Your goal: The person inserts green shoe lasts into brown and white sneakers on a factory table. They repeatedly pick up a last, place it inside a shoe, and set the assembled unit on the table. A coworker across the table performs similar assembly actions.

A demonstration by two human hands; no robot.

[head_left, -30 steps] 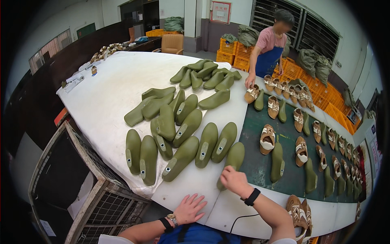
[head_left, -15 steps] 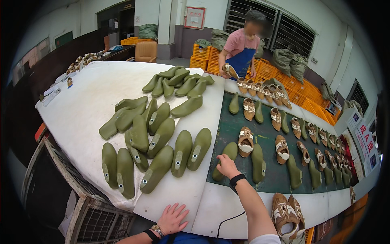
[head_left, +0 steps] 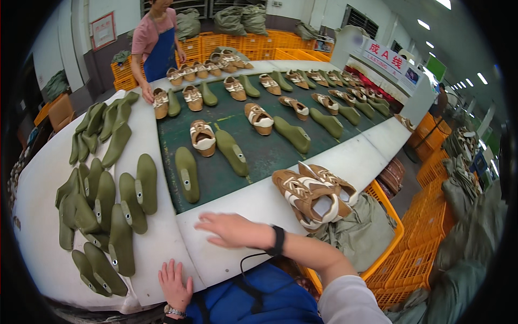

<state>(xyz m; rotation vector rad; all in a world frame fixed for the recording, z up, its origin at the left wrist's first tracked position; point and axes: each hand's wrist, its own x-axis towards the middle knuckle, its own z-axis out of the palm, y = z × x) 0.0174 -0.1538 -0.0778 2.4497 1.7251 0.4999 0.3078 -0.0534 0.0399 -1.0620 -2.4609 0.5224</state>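
Observation:
My right hand (head_left: 232,229) hovers over the white table border (head_left: 208,251) with nothing in it, fingers stretched out and slightly blurred. Just beyond it, a green shoe last (head_left: 186,175) lies on the dark green belt (head_left: 253,151). My left hand (head_left: 175,286) rests flat and empty on the white tabletop near the front edge, fingers spread. To its left several loose lasts (head_left: 121,240) lie grouped. Beside the nearest belt last are another last (head_left: 232,151) and a brown-and-white sneaker (head_left: 203,137).
Brown-and-white sneakers (head_left: 307,197) are piled at the right front edge, beside an orange crate (head_left: 388,248) with grey-green cloth. Shoes and lasts line the belt. Across the table a person in a blue apron (head_left: 160,56) touches a sneaker (head_left: 161,103).
My right hand has let go of the near last on the belt and drawn back. The view has swung right. The other person's sneaker has come down onto the belt.

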